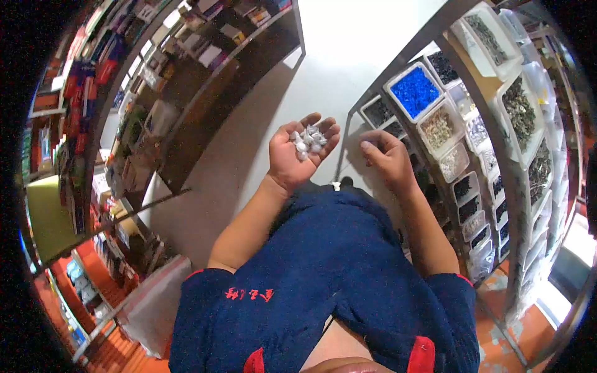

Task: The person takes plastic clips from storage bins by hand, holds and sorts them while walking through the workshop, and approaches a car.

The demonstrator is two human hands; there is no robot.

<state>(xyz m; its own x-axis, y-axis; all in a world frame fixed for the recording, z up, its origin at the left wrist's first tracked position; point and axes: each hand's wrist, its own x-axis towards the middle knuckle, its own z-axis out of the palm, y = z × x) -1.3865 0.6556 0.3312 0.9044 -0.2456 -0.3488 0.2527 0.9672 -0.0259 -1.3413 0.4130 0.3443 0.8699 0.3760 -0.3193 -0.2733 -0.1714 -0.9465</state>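
Head view | likely step: white pieces (311, 140) being gathered, cupped in spread left hand (284, 160) | right hand (394, 160) half-curled near bins (428, 110), pinch unclear | level cupping called for next

Red characters (252, 293) run across a navy shirt's (348, 248) chest, just beside one sleeve (199, 314); on my distant screen, they are too small to read.
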